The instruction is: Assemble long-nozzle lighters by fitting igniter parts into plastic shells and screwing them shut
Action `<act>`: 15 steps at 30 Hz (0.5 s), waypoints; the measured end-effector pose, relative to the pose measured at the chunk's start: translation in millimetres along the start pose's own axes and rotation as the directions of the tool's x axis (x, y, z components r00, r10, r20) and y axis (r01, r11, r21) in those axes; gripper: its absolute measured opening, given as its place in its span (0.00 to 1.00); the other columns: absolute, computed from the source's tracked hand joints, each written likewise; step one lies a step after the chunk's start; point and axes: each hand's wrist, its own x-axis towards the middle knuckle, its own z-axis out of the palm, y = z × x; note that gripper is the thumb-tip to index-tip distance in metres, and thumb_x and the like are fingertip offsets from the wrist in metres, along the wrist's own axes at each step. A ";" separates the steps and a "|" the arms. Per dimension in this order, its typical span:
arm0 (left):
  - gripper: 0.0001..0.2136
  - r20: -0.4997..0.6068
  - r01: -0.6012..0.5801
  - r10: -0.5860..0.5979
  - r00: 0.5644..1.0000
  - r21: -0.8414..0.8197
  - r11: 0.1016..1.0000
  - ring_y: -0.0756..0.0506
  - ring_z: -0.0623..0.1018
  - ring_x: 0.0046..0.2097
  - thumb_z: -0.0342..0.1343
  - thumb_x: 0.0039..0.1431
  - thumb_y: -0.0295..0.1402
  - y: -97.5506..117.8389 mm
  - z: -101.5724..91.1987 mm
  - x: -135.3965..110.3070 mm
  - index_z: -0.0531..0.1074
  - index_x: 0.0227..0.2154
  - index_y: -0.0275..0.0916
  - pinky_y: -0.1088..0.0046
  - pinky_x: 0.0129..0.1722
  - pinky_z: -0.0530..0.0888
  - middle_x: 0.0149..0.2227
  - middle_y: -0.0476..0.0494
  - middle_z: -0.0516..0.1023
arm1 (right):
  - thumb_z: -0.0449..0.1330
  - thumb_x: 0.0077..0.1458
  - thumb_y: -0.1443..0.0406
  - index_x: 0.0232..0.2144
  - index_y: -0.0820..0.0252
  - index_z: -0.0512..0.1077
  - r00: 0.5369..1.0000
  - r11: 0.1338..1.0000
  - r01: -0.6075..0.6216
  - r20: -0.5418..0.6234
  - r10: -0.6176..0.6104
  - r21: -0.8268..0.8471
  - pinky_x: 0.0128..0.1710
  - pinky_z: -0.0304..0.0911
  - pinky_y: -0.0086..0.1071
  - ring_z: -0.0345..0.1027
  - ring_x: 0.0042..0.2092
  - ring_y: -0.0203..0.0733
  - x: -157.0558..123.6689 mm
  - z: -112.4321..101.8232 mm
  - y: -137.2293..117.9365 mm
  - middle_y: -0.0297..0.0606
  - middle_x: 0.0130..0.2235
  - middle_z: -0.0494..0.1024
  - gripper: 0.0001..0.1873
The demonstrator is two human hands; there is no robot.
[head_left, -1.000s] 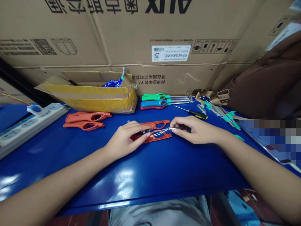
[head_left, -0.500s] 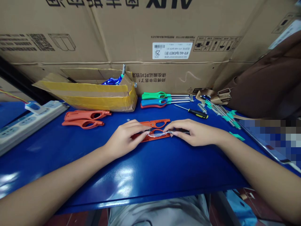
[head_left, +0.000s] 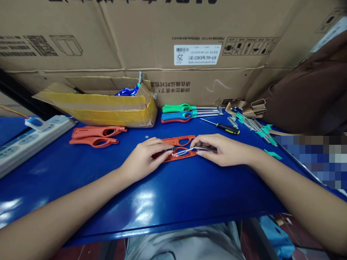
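Note:
An orange plastic lighter shell [head_left: 181, 140] lies open on the blue table [head_left: 173, 195] in front of me. My left hand [head_left: 145, 156] pinches a small dark part at the shell's left end. My right hand [head_left: 217, 148] pinches the metal tube at the shell's right end. Thin white wires [head_left: 182, 152] loop across the shell between my two hands.
Two more orange shells [head_left: 93, 136] lie to the left, beside a taped cardboard box [head_left: 103, 108]. Finished green and blue lighters [head_left: 187, 112], a black-and-yellow screwdriver [head_left: 226, 127] and metal tubes with teal tips [head_left: 255, 127] lie behind. A white power strip [head_left: 25, 139] sits far left. Big cartons stand behind.
My right hand has slid a little to the left along the shell and the wire loop has bunched up. My left hand has stayed in place.

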 end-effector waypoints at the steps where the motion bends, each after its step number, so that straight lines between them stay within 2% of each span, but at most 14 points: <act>1: 0.08 0.009 0.008 -0.008 1.000 0.005 1.000 0.45 0.81 0.42 0.57 0.68 0.30 -0.5 0.4 -0.2 0.80 0.45 0.38 0.68 0.43 0.76 0.42 0.41 0.84 | 0.56 0.65 0.65 0.50 0.59 0.70 1.000 1.000 -0.018 -0.006 0.018 0.009 0.33 0.61 0.28 0.66 0.32 0.35 -0.2 0.1 0.7 0.35 0.37 0.77 0.12; 3: 0.09 0.026 0.011 -0.011 1.000 0.018 1.000 0.44 0.80 0.41 0.56 0.68 0.31 -0.9 0.7 -0.2 0.80 0.45 0.38 0.67 0.42 0.76 0.42 0.41 0.84 | 0.56 0.65 0.65 0.51 0.59 0.68 0.999 0.999 -0.047 -0.014 0.047 0.016 0.30 0.59 0.28 0.63 0.29 0.34 -0.4 0.5 2.6 0.32 0.32 0.74 0.13; 6: 0.10 0.043 0.002 -0.003 0.999 0.043 0.999 0.44 0.80 0.40 0.55 0.69 0.32 -0.3 0.5 0.2 0.80 0.45 0.39 0.66 0.42 0.76 0.42 0.41 0.84 | 0.57 0.64 0.65 0.45 0.59 0.70 0.998 0.999 -0.043 -0.037 0.043 -0.025 0.29 0.58 0.28 0.61 0.28 0.34 -0.3 0.9 5.4 0.30 0.29 0.71 0.07; 9: 0.10 0.044 -0.016 0.014 0.999 0.062 0.998 0.44 0.80 0.40 0.54 0.70 0.32 0.5 -0.1 0.8 0.80 0.44 0.38 0.65 0.43 0.75 0.41 0.40 0.84 | 0.57 0.65 0.64 0.40 0.59 0.73 0.998 0.997 0.017 -0.057 -0.022 -0.077 0.34 0.61 0.30 0.65 0.33 0.37 0.3 0.3 7.3 0.36 0.35 0.75 0.06; 12: 0.08 0.027 -0.024 0.022 0.999 0.056 0.998 0.45 0.80 0.40 0.55 0.70 0.31 1.4 -0.5 1.2 0.79 0.44 0.36 0.66 0.43 0.75 0.40 0.41 0.83 | 0.55 0.67 0.64 0.41 0.59 0.74 0.997 0.994 0.064 -0.035 -0.068 -0.090 0.42 0.64 0.33 0.70 0.41 0.40 0.5 -0.9 9.3 0.41 0.42 0.77 0.08; 15: 0.08 0.012 -0.015 0.014 1.000 0.042 0.999 0.45 0.80 0.40 0.56 0.69 0.30 1.8 -0.6 1.0 0.79 0.44 0.36 0.68 0.42 0.75 0.40 0.42 0.83 | 0.55 0.68 0.63 0.43 0.58 0.75 0.997 0.993 0.077 0.008 -0.077 -0.092 0.47 0.65 0.35 0.72 0.45 0.42 0.1 -1.9 11.1 0.41 0.45 0.78 0.10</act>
